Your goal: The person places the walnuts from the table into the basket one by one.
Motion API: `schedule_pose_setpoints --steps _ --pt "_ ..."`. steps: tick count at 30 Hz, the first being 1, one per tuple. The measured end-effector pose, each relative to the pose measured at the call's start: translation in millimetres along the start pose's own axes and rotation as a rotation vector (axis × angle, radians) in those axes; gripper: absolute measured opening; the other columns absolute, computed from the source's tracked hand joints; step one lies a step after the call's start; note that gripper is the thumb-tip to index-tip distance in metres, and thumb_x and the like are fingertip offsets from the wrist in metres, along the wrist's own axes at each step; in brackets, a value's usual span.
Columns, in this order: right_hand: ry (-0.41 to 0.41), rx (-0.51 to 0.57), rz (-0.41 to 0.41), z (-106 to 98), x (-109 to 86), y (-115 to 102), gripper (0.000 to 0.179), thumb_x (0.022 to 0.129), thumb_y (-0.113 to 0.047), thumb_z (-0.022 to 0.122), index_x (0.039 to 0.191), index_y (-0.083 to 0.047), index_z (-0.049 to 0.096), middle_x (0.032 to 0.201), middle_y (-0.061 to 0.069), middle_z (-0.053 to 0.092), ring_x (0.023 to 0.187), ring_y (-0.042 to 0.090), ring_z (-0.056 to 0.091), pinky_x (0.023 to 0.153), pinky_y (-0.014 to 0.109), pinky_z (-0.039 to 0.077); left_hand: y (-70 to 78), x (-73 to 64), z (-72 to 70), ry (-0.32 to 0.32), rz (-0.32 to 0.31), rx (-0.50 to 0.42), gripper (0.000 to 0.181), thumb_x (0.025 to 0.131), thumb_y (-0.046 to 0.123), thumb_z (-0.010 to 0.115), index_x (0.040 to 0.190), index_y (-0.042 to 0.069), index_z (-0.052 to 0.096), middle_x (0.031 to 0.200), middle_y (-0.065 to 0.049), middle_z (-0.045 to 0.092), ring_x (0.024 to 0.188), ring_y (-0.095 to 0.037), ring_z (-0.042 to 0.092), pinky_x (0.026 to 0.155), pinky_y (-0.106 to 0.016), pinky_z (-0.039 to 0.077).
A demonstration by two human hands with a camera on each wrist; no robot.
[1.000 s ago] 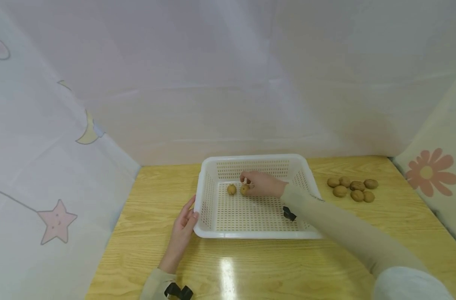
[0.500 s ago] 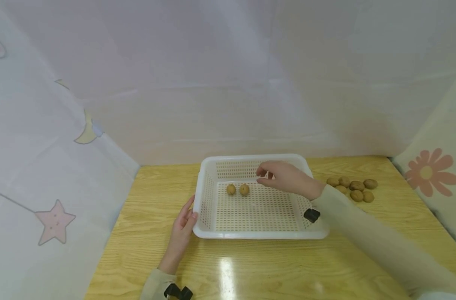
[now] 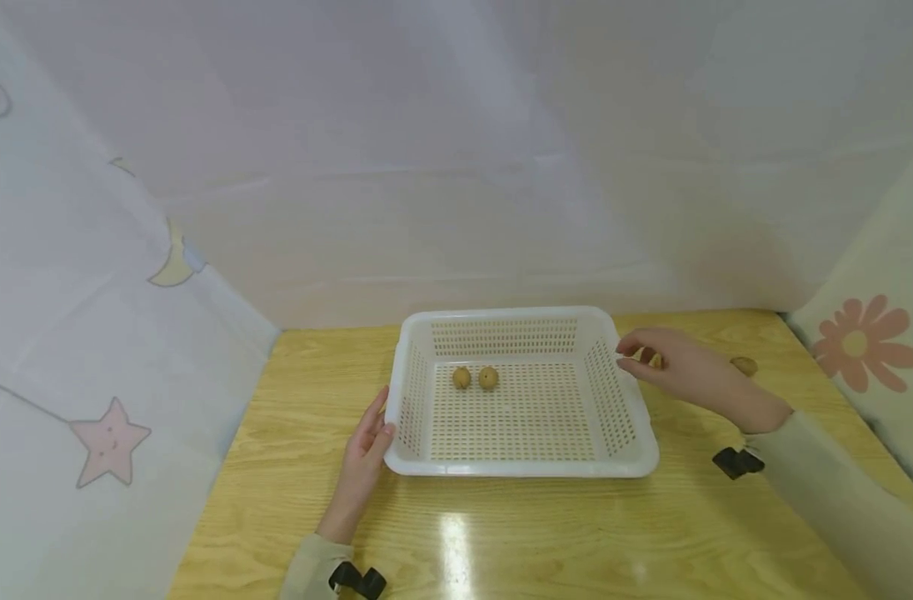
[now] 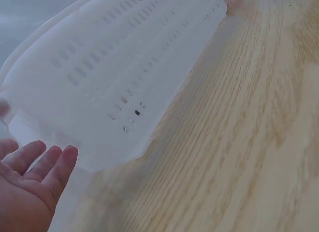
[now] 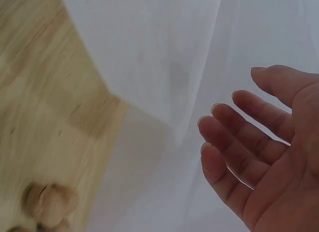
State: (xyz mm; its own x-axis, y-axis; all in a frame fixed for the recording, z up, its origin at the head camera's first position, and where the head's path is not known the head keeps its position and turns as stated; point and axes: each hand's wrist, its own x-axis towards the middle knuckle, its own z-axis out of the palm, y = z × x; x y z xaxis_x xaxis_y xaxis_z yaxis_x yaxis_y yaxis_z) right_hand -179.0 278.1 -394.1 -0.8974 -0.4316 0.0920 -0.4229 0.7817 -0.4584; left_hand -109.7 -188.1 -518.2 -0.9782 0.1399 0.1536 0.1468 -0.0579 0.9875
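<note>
A white slotted plastic basket (image 3: 524, 468) stands on the wooden table with two walnuts (image 3: 488, 377) side by side on its floor. My left hand (image 3: 362, 450) holds the basket's left side, thumb on the rim and fingers against the outside; the left wrist view shows those fingers (image 4: 60, 167) fairly straight. Just beyond the right rim, my right hand (image 3: 681, 367) is in the air with nothing in it, its fingers loosely bent and apart. Behind it lie more walnuts, mostly hidden, with one walnut (image 3: 744, 366) showing past the wrist. Blurred walnuts (image 5: 50, 204) appear in the right wrist view.
A pale cloth backdrop (image 3: 456, 208) closes off the back and both sides of the table (image 3: 276, 492). Its right side carries a printed flower (image 3: 865, 342). Each wrist wears a small black strap device (image 3: 737, 461).
My right hand has let go of a walnut in the basket, risen and moved right past the rim toward the walnuts on the table. My left hand and the basket have stayed put.
</note>
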Motion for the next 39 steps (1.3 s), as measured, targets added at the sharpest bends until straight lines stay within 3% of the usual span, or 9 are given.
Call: schedule_pose_setpoints --steps 8,14,19,29,34,39 --pt "0.061 -0.04 0.066 -10.0 -38.8 44.4 0.022 0.101 -0.023 0.07 0.117 -0.009 0.072 0.109 0.006 0.073 0.089 0.018 0.066 0.066 0.028 0.055 -0.8 0.5 0.0 0.001 0.001 -0.003 0.059 0.112 0.013 0.043 0.166 0.005 0.02 0.159 -0.028 0.042 0.137 -0.044 0.05 0.1 -0.04 0.056" --pt "0.098 -0.091 0.037 -7.9 -59.3 83.9 0.028 0.097 -0.013 0.074 0.122 -0.001 0.07 0.111 0.014 0.072 0.084 0.009 0.063 0.064 0.028 0.054 0.3 -0.1 0.4 0.011 -0.006 -0.003 0.059 0.112 0.013 0.043 0.166 0.008 0.022 0.159 -0.027 0.041 0.137 -0.043 0.05 0.101 -0.039 0.056" --pt "0.118 -0.149 0.045 -4.9 -74.2 115.7 0.033 0.093 -0.008 0.077 0.123 0.003 0.068 0.114 0.022 0.071 0.081 0.013 0.064 0.062 0.029 0.054 2.1 -0.9 1.5 0.002 -0.013 -0.003 0.059 0.112 0.014 0.043 0.166 0.008 0.02 0.16 -0.027 0.039 0.138 -0.042 0.05 0.101 -0.039 0.056" --pt "0.013 -0.11 0.105 -0.6 -86.0 155.6 0.044 0.098 -0.013 0.073 0.134 0.009 0.058 0.127 0.032 0.062 0.082 0.016 0.062 0.061 0.026 0.052 3.6 -1.2 0.7 0.005 -0.015 0.005 0.06 0.113 0.014 0.042 0.166 0.005 0.016 0.16 -0.029 0.038 0.139 -0.044 0.049 0.102 -0.039 0.055" --pt "-0.03 -0.08 0.127 4.7 -87.1 165.3 0.049 0.098 -0.013 0.073 0.137 0.01 0.055 0.118 0.028 0.064 0.083 0.018 0.063 0.063 0.028 0.053 2.8 -1.3 0.4 0.001 -0.011 0.017 0.06 0.113 0.014 0.042 0.166 0.002 0.016 0.157 -0.032 0.041 0.135 -0.044 0.052 0.1 -0.039 0.056" --pt "-0.013 -0.096 0.131 8.1 -87.2 171.4 0.047 0.095 -0.009 0.076 0.133 0.012 0.058 0.113 0.028 0.064 0.079 0.018 0.062 0.062 0.029 0.053 2.7 -0.8 1.0 -0.002 -0.016 -0.003 0.061 0.112 0.014 0.043 0.166 0.005 0.016 0.157 -0.03 0.042 0.136 -0.048 0.05 0.099 -0.041 0.057"
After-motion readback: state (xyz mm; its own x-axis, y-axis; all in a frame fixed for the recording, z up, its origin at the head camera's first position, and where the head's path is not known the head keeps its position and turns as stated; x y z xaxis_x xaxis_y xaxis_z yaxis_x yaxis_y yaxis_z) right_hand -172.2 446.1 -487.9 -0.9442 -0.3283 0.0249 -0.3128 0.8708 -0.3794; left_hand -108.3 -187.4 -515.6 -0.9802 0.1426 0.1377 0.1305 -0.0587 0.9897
